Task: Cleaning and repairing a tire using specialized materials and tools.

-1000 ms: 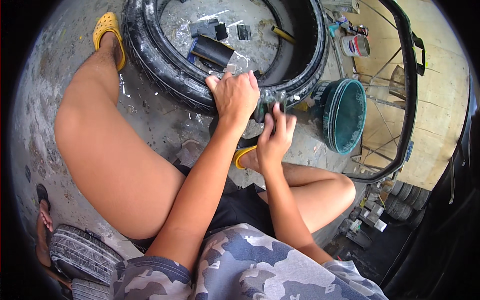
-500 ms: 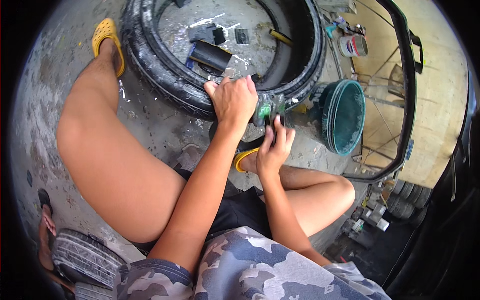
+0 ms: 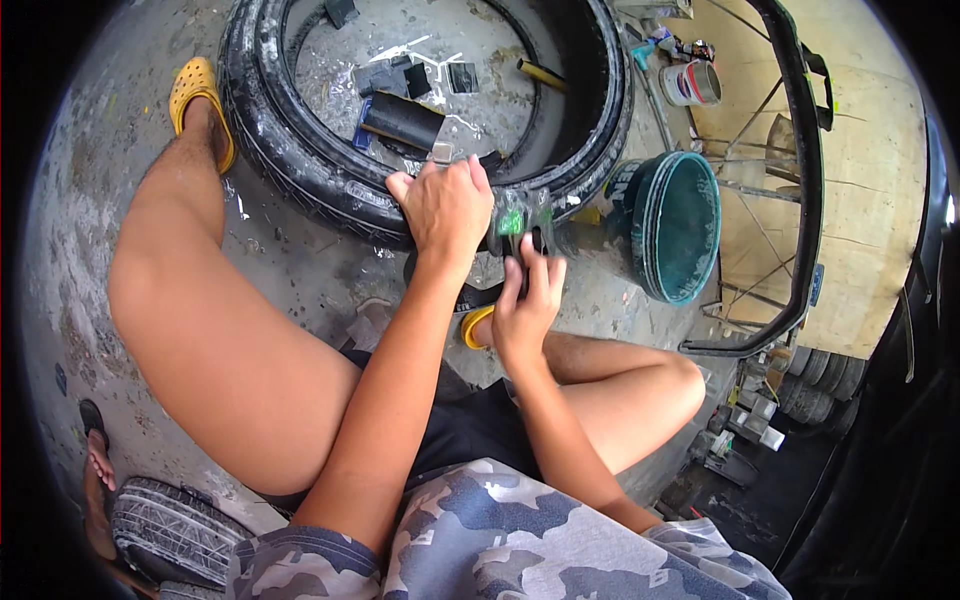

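Observation:
A black tire [image 3: 335, 205] lies on its side on the floor in front of me, its near rim below my hands. My left hand [image 3: 446, 215] is closed over that near rim, its fingers hooked over the edge. Just to the right, my right hand [image 3: 530, 305] pinches a dark, slim tool [image 3: 537, 240], whose kind I cannot make out. Beyond its fingers, a blurred clear-and-green piece [image 3: 513, 220] lies against the tire's side. Blur hides where tool and piece touch.
Inside the tire's ring lie a curved black piece [image 3: 403, 122] and dark square patches [image 3: 462, 77]. To the right stands a teal bucket [image 3: 688, 230], with a white tub [image 3: 692, 84] farther off. A black curved frame [image 3: 818, 190] leans beside plywood [image 3: 870, 220]. More tires [image 3: 165, 525] and another person's foot [image 3: 100, 465] are lower left.
The whole view has shifted slightly, so the tire and bucket appear a little farther left. Both hands keep their places on the tire, and the green piece by the right hand is still blurred.

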The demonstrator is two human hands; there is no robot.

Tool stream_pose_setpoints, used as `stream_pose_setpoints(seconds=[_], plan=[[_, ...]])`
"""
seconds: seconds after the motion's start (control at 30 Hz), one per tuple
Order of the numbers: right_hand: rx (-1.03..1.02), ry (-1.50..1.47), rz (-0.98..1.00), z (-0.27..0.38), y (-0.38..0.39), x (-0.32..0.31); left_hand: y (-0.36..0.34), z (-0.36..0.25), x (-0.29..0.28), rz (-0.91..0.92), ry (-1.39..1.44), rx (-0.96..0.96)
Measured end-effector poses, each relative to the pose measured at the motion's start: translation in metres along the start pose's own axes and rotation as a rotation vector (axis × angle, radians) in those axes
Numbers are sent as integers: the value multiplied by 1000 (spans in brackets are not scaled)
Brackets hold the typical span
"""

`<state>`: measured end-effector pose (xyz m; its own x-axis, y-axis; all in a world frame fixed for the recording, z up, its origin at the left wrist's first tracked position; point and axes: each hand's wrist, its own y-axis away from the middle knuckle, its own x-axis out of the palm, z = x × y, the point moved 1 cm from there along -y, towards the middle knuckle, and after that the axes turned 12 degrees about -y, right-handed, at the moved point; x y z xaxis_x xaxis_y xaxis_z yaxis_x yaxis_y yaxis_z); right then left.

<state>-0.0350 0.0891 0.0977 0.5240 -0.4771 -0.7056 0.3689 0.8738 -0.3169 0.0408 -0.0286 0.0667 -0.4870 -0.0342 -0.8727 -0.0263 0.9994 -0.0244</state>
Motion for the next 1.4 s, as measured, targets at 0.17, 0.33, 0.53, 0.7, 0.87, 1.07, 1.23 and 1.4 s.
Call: stream_pose_setpoints(seconds=[0.17,0.33,0.53,0.7,0.87,1.07,1.23,1.4], plan=[[47,-22,-55,12,-3,2,-1,0,0,-13,-7,2],[45,61,-56,0,-3,6,-1,-1,0,-14,-40,9],[4,36,38,-8,-1,3,-1,-2,-3,-6,-20,7],[-21,9,45,3,-4,0,-2,-1,-3,-2,-4,8],[35,-2,22,4,-10,1,-2,-1,0,-43,-26,11],[-3,39,-6,-1,-7,-2,-4,-1,-2,-7,-10,12],[-135,55,-46,-3,-2,-6,-2,0,-3,63,-30,7],[23,237,-2,-9,2,-7,-2,-2,-2,-3,-27,20]])
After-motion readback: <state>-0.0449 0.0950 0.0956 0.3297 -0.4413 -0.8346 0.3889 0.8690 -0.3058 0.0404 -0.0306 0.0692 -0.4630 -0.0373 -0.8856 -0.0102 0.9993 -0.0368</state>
